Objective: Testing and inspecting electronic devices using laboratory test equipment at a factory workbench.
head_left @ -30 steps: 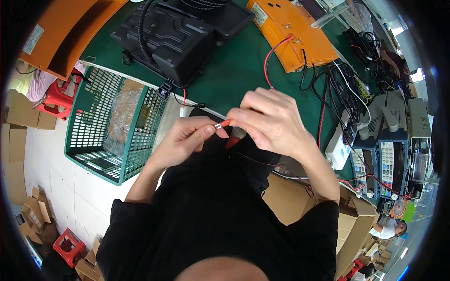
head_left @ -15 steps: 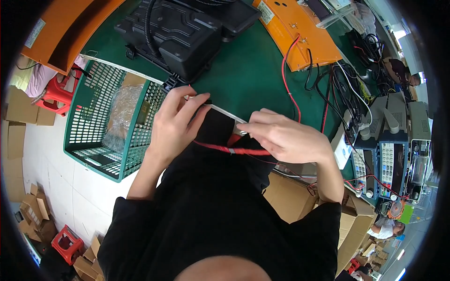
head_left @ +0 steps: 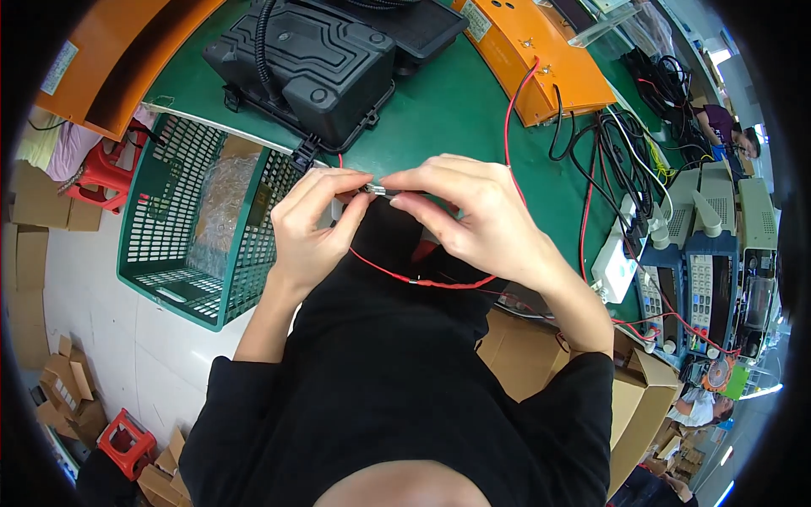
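Note:
My left hand (head_left: 312,224) and my right hand (head_left: 465,215) are closed around a small silvery connector (head_left: 377,190) at the bench edge, pinching it between fingertips from opposite sides. A red wire (head_left: 456,286) hangs in a loop below them over my dark clothing, with a short silvery piece along it. Just beyond my hands on the green bench (head_left: 431,110) lies a black plastic case (head_left: 300,63) with a corrugated hose and latches. An orange metal unit (head_left: 532,72) behind it has red and black leads attached.
A green plastic basket (head_left: 144,228) is left of my legs. An orange housing (head_left: 106,59) is at back left. Cable bundles (head_left: 600,160), a white power strip (head_left: 617,262) and bench instruments (head_left: 703,296) crowd the right. Co-workers (head_left: 722,127), red stools (head_left: 127,439) and cardboard boxes (head_left: 63,380) surround the bench.
My hands moved apart from the red-wrapped joint, which dropped into the hanging loop. They have since come together on another silvery connector, higher up at the bench edge.

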A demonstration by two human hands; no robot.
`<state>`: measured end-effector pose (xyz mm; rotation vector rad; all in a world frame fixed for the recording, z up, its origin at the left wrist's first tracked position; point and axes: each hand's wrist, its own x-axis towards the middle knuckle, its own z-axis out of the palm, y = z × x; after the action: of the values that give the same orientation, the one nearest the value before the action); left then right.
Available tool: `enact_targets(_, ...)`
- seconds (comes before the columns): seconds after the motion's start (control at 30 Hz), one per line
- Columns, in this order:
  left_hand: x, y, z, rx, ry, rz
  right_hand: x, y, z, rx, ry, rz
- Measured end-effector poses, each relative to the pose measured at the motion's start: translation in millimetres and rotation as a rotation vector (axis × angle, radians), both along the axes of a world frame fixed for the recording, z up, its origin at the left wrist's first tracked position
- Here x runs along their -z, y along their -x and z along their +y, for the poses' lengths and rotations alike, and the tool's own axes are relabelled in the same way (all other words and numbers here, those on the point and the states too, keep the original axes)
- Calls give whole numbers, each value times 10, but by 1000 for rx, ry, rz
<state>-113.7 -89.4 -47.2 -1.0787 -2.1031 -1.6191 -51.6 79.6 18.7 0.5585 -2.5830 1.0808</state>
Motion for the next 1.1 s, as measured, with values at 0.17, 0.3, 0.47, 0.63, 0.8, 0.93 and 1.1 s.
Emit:
enact_targets(0.17, 1, -4, 2, 19, -5, 13, 43, 0, -30, -10, -86, 143)
enact_targets(0.3, 12, -11, -1, 6, 18, 43, 78, -9, -53, 24, -134, 191)
enact_targets(0.47, 6, -9, 17, -50, 64, 177, 87, 0, -92, 59, -214, 197)
enact_targets(0.63, 39, 12, 51, -30, 101, 234, 190, 54, -45, 33, -249, 206)
enact_targets(0.8, 99, -5, 94, -31, 179, 201, 372, 30, 21, 101, -226, 287)
enact_targets(0.93, 92, -33, 52, -14, 225, 154, 436, 15, 62, 72, -219, 191)
enact_targets(1.1, 32, -36, 88, 12, 265, 296, 460, -45, 104, 85, -93, 92)
